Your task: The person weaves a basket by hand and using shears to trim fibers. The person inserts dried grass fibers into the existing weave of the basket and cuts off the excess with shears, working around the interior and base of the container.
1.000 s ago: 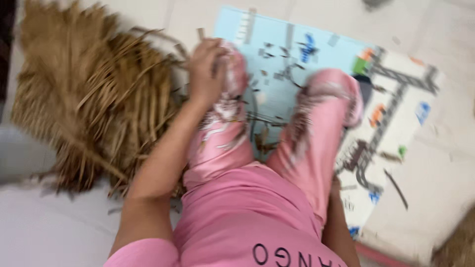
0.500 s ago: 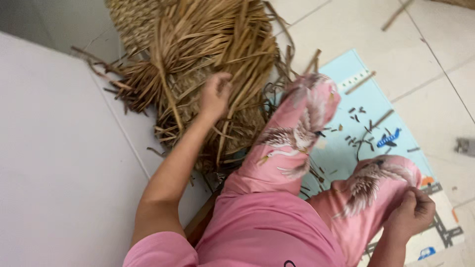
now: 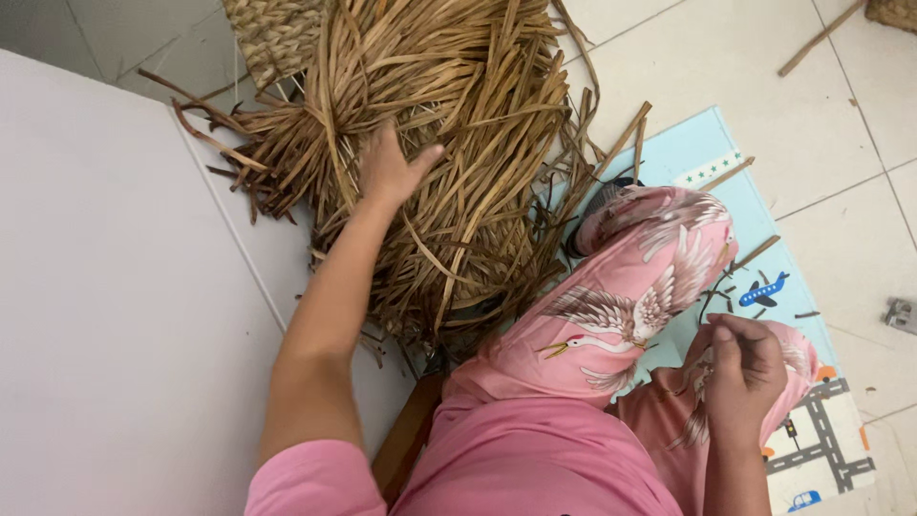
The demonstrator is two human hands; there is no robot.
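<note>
My left hand (image 3: pixel 390 167) reaches forward into a big heap of dry brown straw strips (image 3: pixel 449 153) on the floor, its fingers spread among the strands. Whether it grips any strand I cannot tell. My right hand (image 3: pixel 745 368) rests curled on my right knee, fingertips pinched together, possibly on a thin strand. My legs in pink bird-print trousers (image 3: pixel 630 306) lie over a light blue play mat (image 3: pixel 688 158) with road and aeroplane pictures.
A woven straw piece (image 3: pixel 277 33) lies at the top behind the heap. A white panel (image 3: pixel 115 315) fills the left side. Loose strips are scattered on the mat and the tiled floor (image 3: pixel 764 86). A small grey object (image 3: pixel 900 313) sits at the right edge.
The view has swung left from the mat to the straw heap. My left hand left my knee and went into the straw. My right hand stays at my right knee.
</note>
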